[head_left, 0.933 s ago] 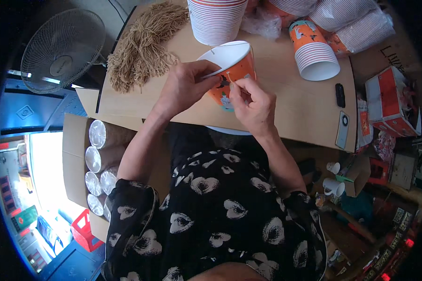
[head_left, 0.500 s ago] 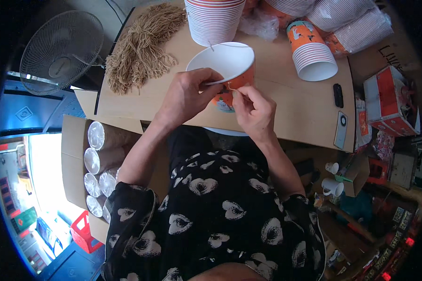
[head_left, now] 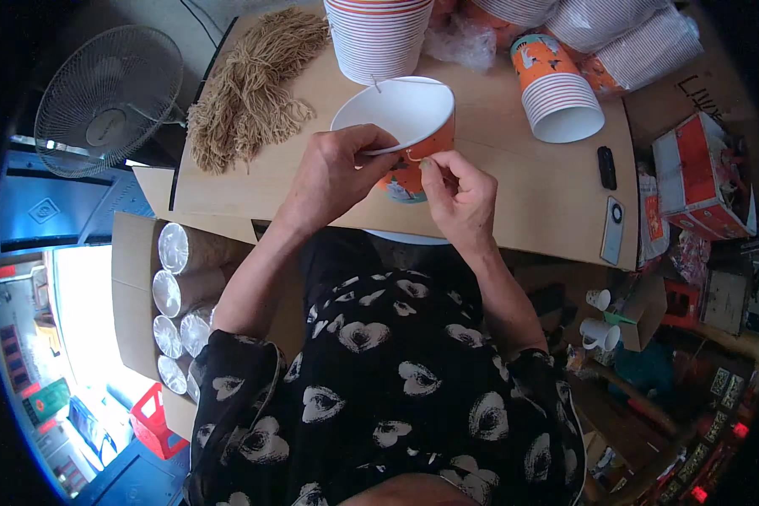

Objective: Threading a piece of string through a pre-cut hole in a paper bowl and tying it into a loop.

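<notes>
An orange printed paper bucket with a white inside stands on the table, its mouth tilted toward me. My left hand is closed on its near rim, thumb outside and fingers inside. A thin tan cord shows at the bucket's near side, just under the rim. Right beside it is my right hand, thumb and forefinger pinched together at the cord's end. Another bit of cord pokes up at the far rim. The fingertips of my left hand are partly hidden by the bucket.
A pile of tan cords lies far left on the table. Nested buckets stand behind the held one; more lie at the right. A phone rests near the right edge. Left below, a carton holds wrapped stacks.
My right thumb and forefinger have shifted slightly, and more of the cord shows beside them. My left hand keeps its hold on the rim. The whole view has moved a little.
</notes>
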`<control>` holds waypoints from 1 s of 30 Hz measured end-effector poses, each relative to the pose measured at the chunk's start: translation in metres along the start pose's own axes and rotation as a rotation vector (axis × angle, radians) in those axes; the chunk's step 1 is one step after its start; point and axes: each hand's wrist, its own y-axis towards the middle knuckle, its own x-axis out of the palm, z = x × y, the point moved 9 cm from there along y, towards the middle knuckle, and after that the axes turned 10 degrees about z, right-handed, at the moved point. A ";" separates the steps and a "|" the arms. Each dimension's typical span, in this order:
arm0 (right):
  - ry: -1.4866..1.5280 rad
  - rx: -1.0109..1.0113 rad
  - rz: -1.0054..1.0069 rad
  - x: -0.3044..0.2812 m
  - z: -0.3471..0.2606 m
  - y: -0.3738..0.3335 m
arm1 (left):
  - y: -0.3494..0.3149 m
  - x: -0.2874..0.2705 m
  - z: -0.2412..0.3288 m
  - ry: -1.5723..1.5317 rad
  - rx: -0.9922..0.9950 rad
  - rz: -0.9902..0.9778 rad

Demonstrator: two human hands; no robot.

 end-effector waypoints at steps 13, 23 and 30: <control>-0.138 -0.206 0.029 0.000 -0.018 -0.006 | -0.005 0.000 0.005 0.034 0.079 0.131; -0.233 -0.366 -0.037 0.002 -0.015 -0.018 | -0.020 0.014 0.005 0.168 0.068 0.090; -0.256 -0.361 -0.062 -0.005 -0.005 -0.024 | -0.025 0.026 0.006 0.046 0.055 0.014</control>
